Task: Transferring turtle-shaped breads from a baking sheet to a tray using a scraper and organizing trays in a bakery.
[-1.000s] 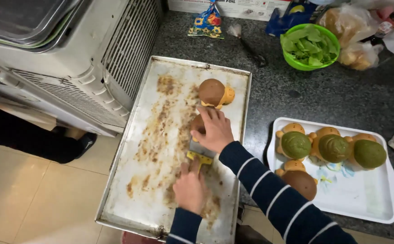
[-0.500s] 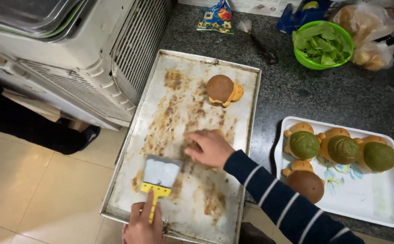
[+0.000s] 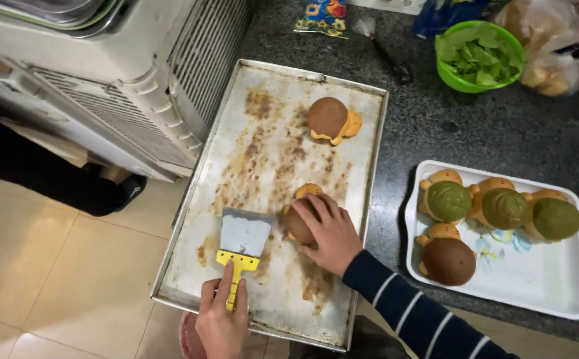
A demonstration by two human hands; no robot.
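Since the earlier frame, my right hand (image 3: 329, 233) has closed over the near bun (image 3: 300, 219) on the tray (image 3: 249, 153), fingers cupping its brown top. My left hand (image 3: 223, 319) grips the scraper (image 3: 243, 242) by its yellow handle, blade flat on the tray just left of the bun. A second bun (image 3: 331, 119) sits at the tray's far end.

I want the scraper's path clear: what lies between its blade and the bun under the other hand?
Only bare, stained baking tray, in the head view, between the scraper and bun.
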